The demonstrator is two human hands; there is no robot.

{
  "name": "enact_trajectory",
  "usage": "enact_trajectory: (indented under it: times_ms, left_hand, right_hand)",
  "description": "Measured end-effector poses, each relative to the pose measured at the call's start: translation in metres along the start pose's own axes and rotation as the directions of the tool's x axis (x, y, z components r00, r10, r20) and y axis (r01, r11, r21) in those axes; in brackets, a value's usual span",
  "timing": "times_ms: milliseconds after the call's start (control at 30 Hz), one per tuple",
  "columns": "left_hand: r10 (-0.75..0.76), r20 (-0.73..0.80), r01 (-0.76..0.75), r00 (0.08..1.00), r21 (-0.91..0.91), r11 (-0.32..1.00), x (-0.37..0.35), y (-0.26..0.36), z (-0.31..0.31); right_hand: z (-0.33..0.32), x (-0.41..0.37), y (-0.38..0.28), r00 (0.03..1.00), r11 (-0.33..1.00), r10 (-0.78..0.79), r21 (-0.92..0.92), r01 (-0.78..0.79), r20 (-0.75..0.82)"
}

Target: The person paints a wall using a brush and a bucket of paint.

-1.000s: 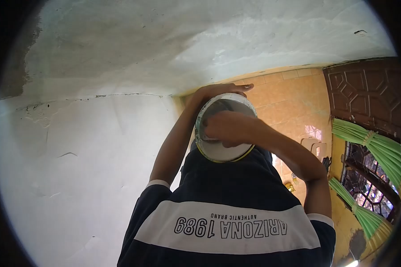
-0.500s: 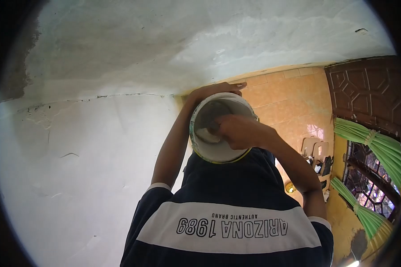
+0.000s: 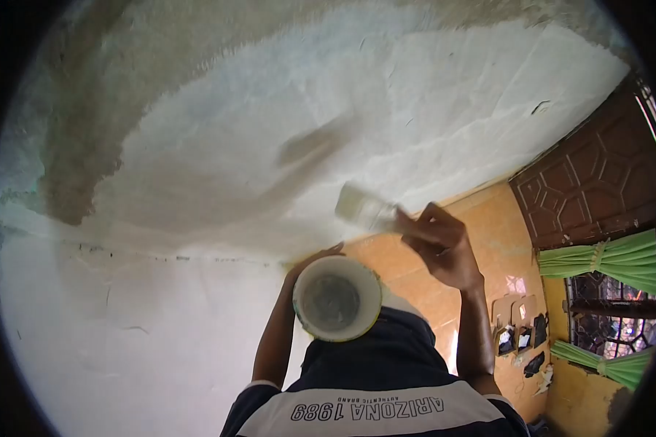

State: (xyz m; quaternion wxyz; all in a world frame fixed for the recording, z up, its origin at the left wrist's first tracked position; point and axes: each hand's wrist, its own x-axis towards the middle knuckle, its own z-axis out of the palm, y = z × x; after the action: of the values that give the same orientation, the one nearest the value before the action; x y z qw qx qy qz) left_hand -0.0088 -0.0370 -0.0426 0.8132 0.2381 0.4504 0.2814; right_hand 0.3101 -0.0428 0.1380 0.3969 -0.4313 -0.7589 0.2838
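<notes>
In my raised right hand (image 3: 441, 244) is a wide paintbrush (image 3: 364, 209), gripped by its handle, with pale bristles pointing up and left toward the painted wall (image 3: 430, 109). The brush is slightly blurred, and a shadow falls on the wall left of it. My left hand (image 3: 321, 256) is curled around the far side of a white bucket (image 3: 373, 291), which rests close to my body. Most of its fingers are hidden behind the bucket. Greyish-white paint (image 3: 331, 302) shows at the bottom of the bucket.
A second white wall (image 3: 146, 335) meets the painted one at a cracked corner line. Orange tiles (image 3: 408, 266) lie beyond my hands. To the right are a brown panelled door (image 3: 590, 167), green curtains (image 3: 605, 258) at a barred window, and dark items (image 3: 525, 337) on holders.
My right hand has come out of the bucket and up to the wall side, with the brush now visible. The bucket and my left hand appear lower in view, as the camera has tilted.
</notes>
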Motion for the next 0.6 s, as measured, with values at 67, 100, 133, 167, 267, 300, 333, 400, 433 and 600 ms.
enact_trajectory:
  times_ms: [67,100,133,167,267,300,333,400,433,600]
  left_hand:
    - [-0.288,-0.074,0.289,0.955,0.008,0.957,0.002,0.010,0.000]
    - [-0.280,-0.063,0.282,0.958,0.022,0.959,0.003,0.012,0.000]
    - [-0.267,-0.058,0.270,0.962,0.038,0.962,0.004,0.013,0.000]
    - [-0.253,-0.053,0.255,0.966,0.051,0.965,0.007,0.013,0.001]
    - [-0.253,-0.103,0.265,0.962,0.131,0.955,0.019,0.011,-0.007]
    - [-0.254,-0.092,0.266,0.963,0.154,0.952,0.022,0.012,-0.008]
    - [-0.246,-0.089,0.258,0.965,0.157,0.953,0.024,0.011,-0.009]
    - [-0.243,-0.176,0.279,0.954,0.225,0.934,0.018,0.021,0.006]
    - [-0.236,-0.173,0.272,0.956,0.230,0.934,0.020,0.023,0.006]
    - [-0.238,-0.074,0.248,0.969,0.205,0.947,0.024,0.027,0.002]
  right_hand:
    - [-0.013,0.013,-0.001,0.950,0.997,0.018,-0.065,-0.041,-0.313]
    - [-0.019,0.018,0.005,0.915,0.997,-0.003,-0.068,-0.027,-0.404]
    - [-0.026,0.025,0.004,0.888,0.995,-0.009,-0.088,-0.036,-0.459]
    - [-0.034,0.033,0.002,0.859,0.993,-0.018,-0.108,-0.044,-0.511]
    - [-0.047,0.061,-0.013,0.781,0.997,-0.034,-0.070,-0.013,-0.623]
    - [-0.050,0.069,-0.016,0.779,0.997,-0.042,-0.076,-0.007,-0.626]
    - [-0.053,0.079,-0.018,0.754,0.995,-0.078,-0.102,0.015,-0.652]
    - [-0.058,0.096,-0.022,0.721,0.987,-0.145,-0.151,0.056,-0.677]
    - [-0.059,0.103,-0.022,0.718,0.986,-0.152,-0.155,0.062,-0.680]
    - [-0.066,0.120,-0.020,0.784,0.943,-0.241,-0.330,0.048,-0.573]
